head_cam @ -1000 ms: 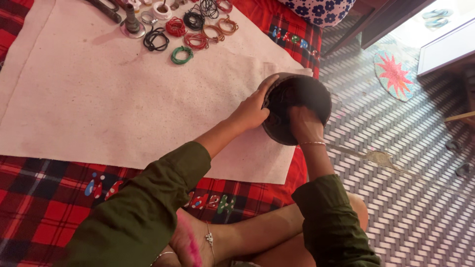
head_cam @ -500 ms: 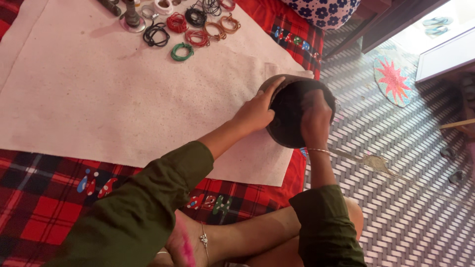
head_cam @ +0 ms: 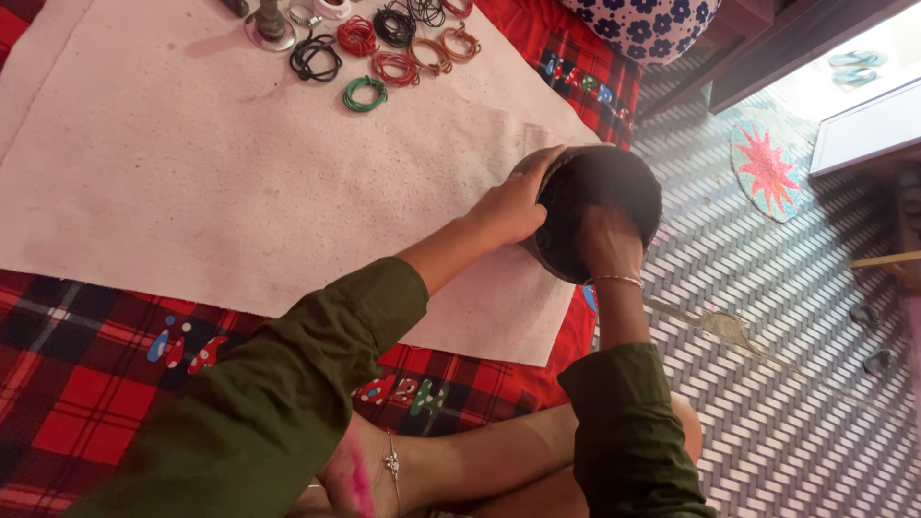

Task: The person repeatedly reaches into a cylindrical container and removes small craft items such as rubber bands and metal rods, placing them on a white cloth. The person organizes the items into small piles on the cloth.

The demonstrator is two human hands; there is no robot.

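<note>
At the cloth's (head_cam: pixel 192 192) right edge, the left hand (head_cam: pixel 513 206) gripped the rim of the dark bowl (head_cam: pixel 614 177) while the right hand (head_cam: pixel 606 245) reached inside, its grip hidden; steady holding seemed needed next.

We note long olive-green sleeves on both arms, the left sleeve (head_cam: pixel 278 384) loose and creased, the right sleeve (head_cam: pixel 628 422) ending below the forearm. The right wrist carries a thin metal bangle (head_cam: pixel 614 280). A fine chain anklet (head_cam: pixel 391 465) with a small pendant circles the bare ankle. Both hands are bare and ringless.
</note>
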